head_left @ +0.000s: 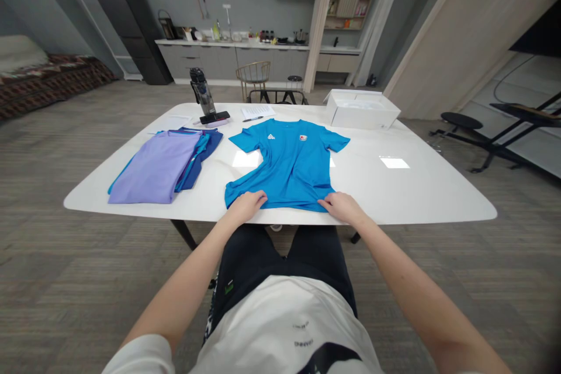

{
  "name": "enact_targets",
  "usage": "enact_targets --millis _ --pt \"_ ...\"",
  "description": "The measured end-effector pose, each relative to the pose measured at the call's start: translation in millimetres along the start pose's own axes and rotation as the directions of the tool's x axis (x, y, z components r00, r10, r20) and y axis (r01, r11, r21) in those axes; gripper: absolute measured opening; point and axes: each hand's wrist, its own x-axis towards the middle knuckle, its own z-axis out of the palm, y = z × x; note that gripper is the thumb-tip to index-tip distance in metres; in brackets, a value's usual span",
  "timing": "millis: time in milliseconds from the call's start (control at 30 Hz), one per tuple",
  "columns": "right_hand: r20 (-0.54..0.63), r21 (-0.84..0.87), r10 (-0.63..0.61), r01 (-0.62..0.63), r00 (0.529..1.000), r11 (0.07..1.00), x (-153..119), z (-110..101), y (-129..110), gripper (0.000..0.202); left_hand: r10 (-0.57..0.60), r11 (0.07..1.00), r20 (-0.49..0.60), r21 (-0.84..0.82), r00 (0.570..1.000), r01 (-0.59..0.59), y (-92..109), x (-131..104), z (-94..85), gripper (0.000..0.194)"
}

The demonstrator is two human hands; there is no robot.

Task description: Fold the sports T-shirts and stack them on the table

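A blue T-shirt (291, 158) lies front side up on the white table (416, 193), its collar toward the far edge and its hem near the front edge. Creases run across its body, and the lower left part spreads outward. My left hand (249, 205) pinches the hem left of its middle. At the hem's right corner, my right hand (342, 205) has its fingers closed on the fabric. Left of the shirt sits a stack of folded clothes with a lavender one (153, 169) on top and blue ones under it.
A dark bottle (202, 93) stands at the back left beside a phone (214, 117). Paper (258, 111) and a pen (253, 119) lie behind the shirt. At the back right is an open white box (362, 110).
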Motion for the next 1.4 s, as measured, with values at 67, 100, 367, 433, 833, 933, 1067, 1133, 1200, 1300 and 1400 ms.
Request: enact_targets --millis 67,100,367,433,833,933,1067,1133,1200,1300,1400 --pt "0.062 -0.004 0.032 -0.032 0.998 0.999 -14 -1 8 0.054 0.036 0.999 -0.021 0.01 0.999 -0.036 0 -5 -1.3 0.03" --pt "0.087 -0.01 0.055 -0.054 0.995 0.998 -18 -1 11 0.053 0.049 0.998 -0.061 0.049 0.997 -0.046 1 -7 -1.5 0.029" --pt "-0.15 0.243 -0.044 0.08 0.988 0.967 -11 2 11 0.027 0.073 0.986 -0.054 0.151 0.996 -0.064 19 -11 5.7 0.026" --pt "-0.111 0.191 -0.006 0.028 0.994 0.981 -13 7 13 0.024 0.029 0.989 -0.031 0.146 0.999 -0.024 26 -18 7.9 0.028" --pt "0.05 0.157 0.078 -0.085 0.996 0.984 -3 -12 32 0.034 -0.034 0.978 -0.117 0.199 0.992 0.057 20 13 -12.5 0.022" --pt "-0.193 0.257 -0.02 0.07 0.981 0.964 31 -8 21 0.027 -0.073 0.941 -0.214 0.31 0.974 0.138 2 36 -9.4 0.028" --pt "-0.254 0.209 0.054 0.001 0.966 0.978 51 17 28 0.029 -0.127 0.907 -0.181 0.376 0.975 0.188 -21 36 1.3 0.04" --pt "-0.237 0.175 0.117 -0.077 0.964 0.982 47 28 40 0.031 -0.154 0.9 -0.183 0.38 0.971 0.215 -29 27 3.4 0.045" --pt "-0.207 0.156 0.193 -0.163 0.959 0.974 39 34 54 0.035 -0.183 0.892 -0.204 0.377 0.962 0.25 -33 18 1.9 0.043" --pt "-0.109 0.135 0.311 -0.296 0.944 0.946 29 31 67 0.043 -0.227 0.866 -0.25 0.389 0.941 0.313 -34 7 -4.9 0.038" --pt "-0.032 0.085 0.372 -0.368 0.928 0.926 39 18 68 0.046 -0.253 0.841 -0.297 0.403 0.921 0.361 -35 13 -11.7 0.041"
